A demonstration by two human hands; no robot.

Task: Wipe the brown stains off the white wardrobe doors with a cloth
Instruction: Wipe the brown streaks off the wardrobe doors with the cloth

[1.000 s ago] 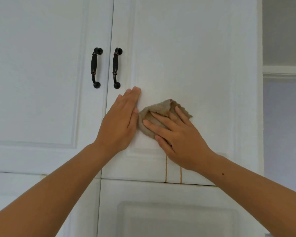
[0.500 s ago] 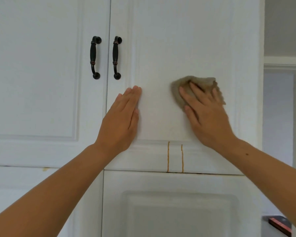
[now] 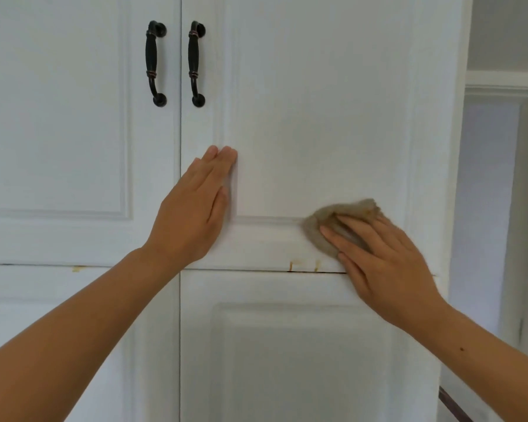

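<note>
My right hand [image 3: 381,263] presses a tan cloth [image 3: 320,226] flat against the lower frame of the upper right wardrobe door [image 3: 317,102], fingers straight. Just left of and below the cloth, two short brown stains [image 3: 302,265] remain at the door's bottom edge. Another small brown mark [image 3: 78,268] sits on the seam below the upper left door [image 3: 58,117]. My left hand [image 3: 192,208] rests flat on the right door's left frame, fingers straight and pointing up.
Two dark metal handles [image 3: 155,63] [image 3: 196,63] flank the gap between the upper doors. Lower doors [image 3: 302,360] continue beneath the seam. A doorway with white trim [image 3: 500,92] opens to the right of the wardrobe.
My right hand slid the cloth from the panel's upper right down to the lower frame. The two long brown drip lines are now short stubs. My left hand stayed in place.
</note>
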